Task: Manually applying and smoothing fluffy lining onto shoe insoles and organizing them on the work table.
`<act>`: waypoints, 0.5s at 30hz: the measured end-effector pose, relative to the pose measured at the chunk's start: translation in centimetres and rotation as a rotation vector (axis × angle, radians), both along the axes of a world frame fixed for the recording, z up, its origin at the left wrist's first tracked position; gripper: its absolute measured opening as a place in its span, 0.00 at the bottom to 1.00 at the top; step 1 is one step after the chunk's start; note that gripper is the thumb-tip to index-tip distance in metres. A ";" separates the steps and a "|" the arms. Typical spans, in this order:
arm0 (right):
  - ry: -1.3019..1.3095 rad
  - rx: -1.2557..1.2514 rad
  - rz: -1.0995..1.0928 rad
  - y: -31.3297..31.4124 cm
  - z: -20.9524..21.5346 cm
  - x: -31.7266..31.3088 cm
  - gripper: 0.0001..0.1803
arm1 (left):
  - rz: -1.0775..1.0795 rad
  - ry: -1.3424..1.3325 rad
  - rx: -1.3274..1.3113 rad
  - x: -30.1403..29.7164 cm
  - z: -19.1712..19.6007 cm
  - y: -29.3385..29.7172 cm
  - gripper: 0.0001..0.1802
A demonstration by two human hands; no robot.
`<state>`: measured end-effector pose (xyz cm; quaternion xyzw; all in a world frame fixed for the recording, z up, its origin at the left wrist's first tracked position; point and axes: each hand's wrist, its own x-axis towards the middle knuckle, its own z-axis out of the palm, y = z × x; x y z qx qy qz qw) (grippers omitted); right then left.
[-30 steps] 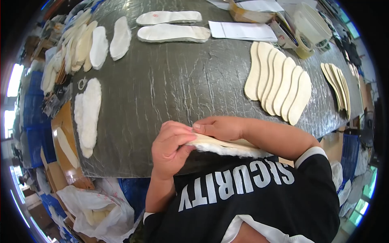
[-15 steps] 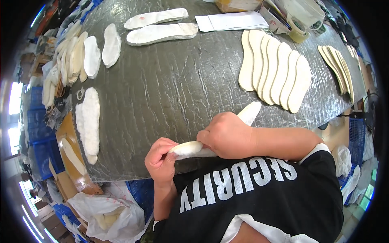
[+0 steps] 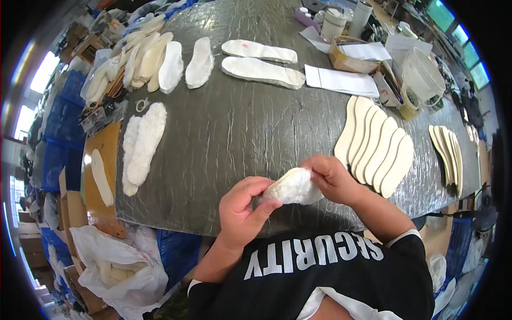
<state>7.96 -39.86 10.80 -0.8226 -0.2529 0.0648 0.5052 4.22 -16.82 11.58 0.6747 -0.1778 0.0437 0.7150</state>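
A white fleecy insole is held above the near part of the table. My left hand pinches its left end, with the thumb below and the fingers behind. My right hand grips the other end, its fingers curled over the upper edge. The insole is bent between them, fleece side toward me, and a cream backing shows along the top rim. Right of my right hand lies a fanned row of cream insoles. Two fluffy insoles overlap at the table's left.
Two white insoles lie at the back beside folded white paper. A pile of insoles sits at the far left. A clear bucket and a box stand back right. Below the left edge hangs a white bag.
The view has shifted, showing more of the table's back. My right hand has come off the insole's middle to its right end, and the insole is now raised and bent with its fleece toward me.
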 end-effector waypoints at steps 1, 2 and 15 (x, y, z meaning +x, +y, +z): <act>-0.008 -0.008 0.005 0.0 0.2 0.0 0.07 | 0.054 -0.091 0.160 0.1 0.3 -0.1 0.13; 0.017 0.018 0.017 0.0 0.2 0.0 0.07 | 0.057 -0.097 0.154 0.2 0.4 -0.2 0.13; 0.093 0.372 0.062 2.9 3.0 0.4 0.07 | 0.104 -0.288 0.184 1.0 1.6 -1.3 0.08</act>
